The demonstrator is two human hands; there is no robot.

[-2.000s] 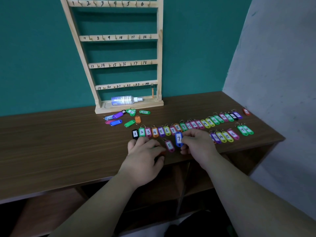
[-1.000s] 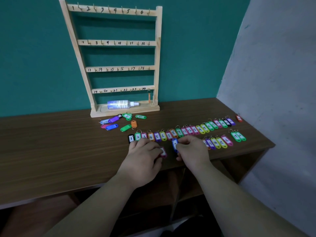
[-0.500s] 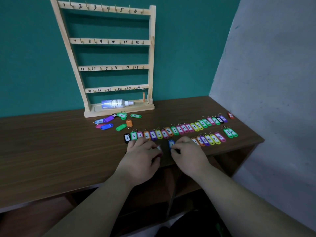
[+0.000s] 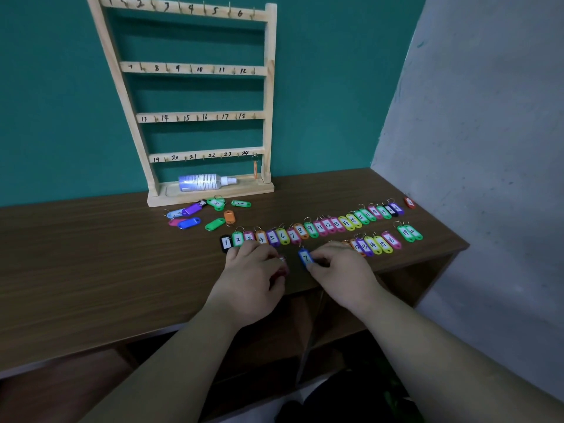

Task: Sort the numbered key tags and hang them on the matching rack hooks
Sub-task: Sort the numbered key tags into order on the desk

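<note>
Nearest the front edge of the dark wood-grain tabletop point(image 4: 91, 270), both hands rest knuckles-up. The left hand point(image 4: 254, 280) is curled nearly closed over a small reddish key tag point(image 4: 282, 271), mostly hidden beneath the fingers. The right hand point(image 4: 341, 270) pinches the lower end of a blue key tag marked 7 point(image 4: 305, 257) between thumb and fingertips, the tag lying flat on the wood between the two hands.

Just beyond the knuckles runs a long row of coloured numbered tags point(image 4: 311, 232), starting at a black tag marked 1 point(image 4: 225, 242) and slanting toward the far right corner. A shorter second row point(image 4: 377, 244) lies nearer the front edge, right of the right hand.

Farther back, a loose scatter of tags point(image 4: 201, 215) lies before the pale wooden rack with four numbered hook rails point(image 4: 201, 117), which stands at the far edge against the teal wall. An orange tag point(image 4: 255, 169) hangs under hook 24, and a clear spray bottle point(image 4: 203, 182) lies on the rack's base.
</note>
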